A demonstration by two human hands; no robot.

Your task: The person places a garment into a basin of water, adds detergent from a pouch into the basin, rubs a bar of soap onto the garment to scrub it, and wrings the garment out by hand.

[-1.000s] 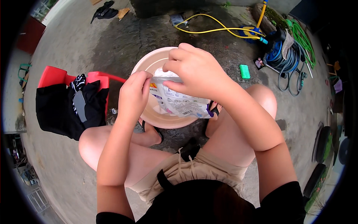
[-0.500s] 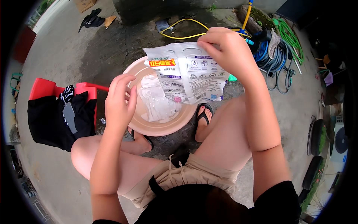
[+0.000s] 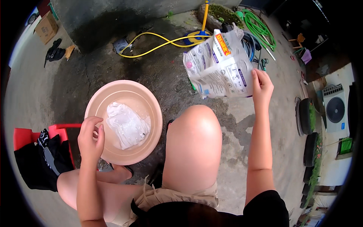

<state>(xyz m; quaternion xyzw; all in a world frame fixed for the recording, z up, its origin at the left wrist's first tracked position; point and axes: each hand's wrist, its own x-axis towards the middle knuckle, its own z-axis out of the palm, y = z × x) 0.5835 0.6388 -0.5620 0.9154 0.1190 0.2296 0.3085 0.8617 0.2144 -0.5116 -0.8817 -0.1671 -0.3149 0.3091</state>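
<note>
Right hand (image 3: 263, 86) has the printed plastic pouch (image 3: 223, 70) pinched by one edge, out to the right of the pink basin (image 3: 125, 88) — left hand (image 3: 90, 137) holds nothing, fingers loosely curled at the basin's left rim (can't tell if it's touching). Pouch looks thin and floppy, so I'd guess light, maybe slick if wet — thumb and finger on an edge or corner should do. Count: one pouch, one basin, seemingly one white garment (image 3: 127, 125) in it, one cardboard box (image 3: 46, 27).

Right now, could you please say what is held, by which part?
The right hand pinches a printed plastic pouch by its right edge; the left hand holds nothing.
</note>
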